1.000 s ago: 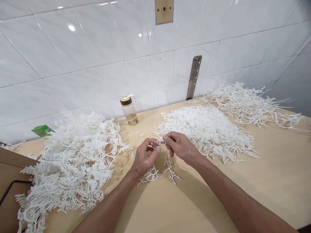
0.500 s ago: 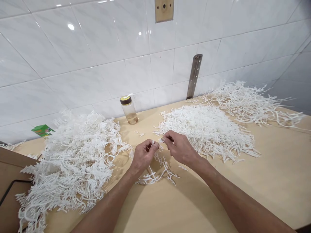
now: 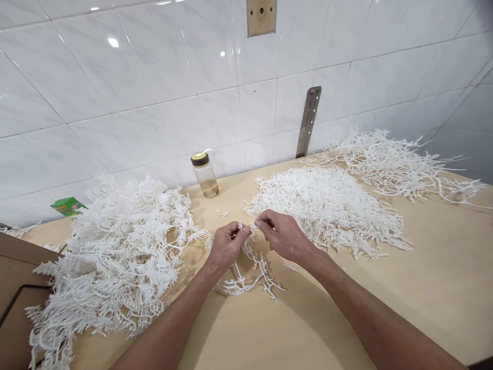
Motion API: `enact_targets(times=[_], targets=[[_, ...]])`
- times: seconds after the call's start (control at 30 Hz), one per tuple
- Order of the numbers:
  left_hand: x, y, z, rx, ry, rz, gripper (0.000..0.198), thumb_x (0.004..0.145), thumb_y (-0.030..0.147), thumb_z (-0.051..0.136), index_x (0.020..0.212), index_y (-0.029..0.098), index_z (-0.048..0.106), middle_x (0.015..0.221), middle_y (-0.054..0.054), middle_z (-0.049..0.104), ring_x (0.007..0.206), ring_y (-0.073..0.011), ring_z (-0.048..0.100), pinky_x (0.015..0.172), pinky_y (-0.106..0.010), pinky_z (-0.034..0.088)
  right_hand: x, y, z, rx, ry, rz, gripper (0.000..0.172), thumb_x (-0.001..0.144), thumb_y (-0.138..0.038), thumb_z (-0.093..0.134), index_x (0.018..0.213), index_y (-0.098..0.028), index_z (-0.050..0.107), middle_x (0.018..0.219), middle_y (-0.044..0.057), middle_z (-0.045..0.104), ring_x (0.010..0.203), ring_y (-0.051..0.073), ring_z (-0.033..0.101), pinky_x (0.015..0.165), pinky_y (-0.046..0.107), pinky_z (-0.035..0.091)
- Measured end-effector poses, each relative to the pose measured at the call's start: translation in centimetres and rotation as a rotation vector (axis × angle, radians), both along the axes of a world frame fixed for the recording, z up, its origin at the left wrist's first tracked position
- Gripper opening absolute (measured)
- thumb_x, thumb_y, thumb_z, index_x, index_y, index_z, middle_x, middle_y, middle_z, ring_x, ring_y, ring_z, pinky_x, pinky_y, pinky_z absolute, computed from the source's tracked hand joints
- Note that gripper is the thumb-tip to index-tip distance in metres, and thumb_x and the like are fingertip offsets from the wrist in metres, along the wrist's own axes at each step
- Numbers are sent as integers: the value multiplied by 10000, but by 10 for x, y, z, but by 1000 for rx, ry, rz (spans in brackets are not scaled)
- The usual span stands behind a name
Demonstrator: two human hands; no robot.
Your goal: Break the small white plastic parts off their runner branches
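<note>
The tabletop (image 3: 423, 288) carried a big heap of white branched plastic (image 3: 115, 257) at the left, a flatter pile (image 3: 327, 205) at mid-right and a bottle (image 3: 205, 174) far behind. At the centre both hands met — the left hand (image 3: 225, 246) and right hand (image 3: 283, 237) each had a pinching grip on a small white sprig (image 3: 250, 257), which trailed down onto the tabletop just near of them.
</note>
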State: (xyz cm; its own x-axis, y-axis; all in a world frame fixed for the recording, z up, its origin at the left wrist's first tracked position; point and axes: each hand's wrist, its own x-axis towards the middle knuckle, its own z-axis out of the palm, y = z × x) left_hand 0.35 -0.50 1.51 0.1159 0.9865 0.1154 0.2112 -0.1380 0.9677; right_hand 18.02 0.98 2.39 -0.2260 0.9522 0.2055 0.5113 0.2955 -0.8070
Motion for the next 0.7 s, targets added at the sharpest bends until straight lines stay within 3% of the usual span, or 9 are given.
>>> enact_targets(times=[0.27, 0.53, 0.7], targets=[[1, 0, 2, 21, 45, 31, 401, 808, 512, 651, 643, 175, 510, 580, 57, 368, 543, -83, 318, 523, -232, 277, 1, -1, 7, -44, 115, 19, 220, 903, -373, 543, 933, -199, 673, 813, 24, 667, 573, 129, 590, 524, 261, 485], [1, -2, 1, 42, 76, 11, 372, 820, 519, 644, 737, 161, 589, 621, 35, 451, 582, -101, 383, 550, -235, 319, 0, 1, 0, 159, -46, -7, 124, 856, -201, 565, 817, -207, 682, 845, 24, 699, 705, 150, 617, 647, 281, 470], [1, -1, -1, 50, 101, -27, 379, 842, 515, 609, 697, 174, 532, 604, 44, 387, 570, -98, 346, 531, -232, 288, 1, 1, -4, 274, -152, -7, 124, 851, -139, 544, 805, -197, 643, 854, 39, 668, 672, 142, 586, 667, 283, 444]])
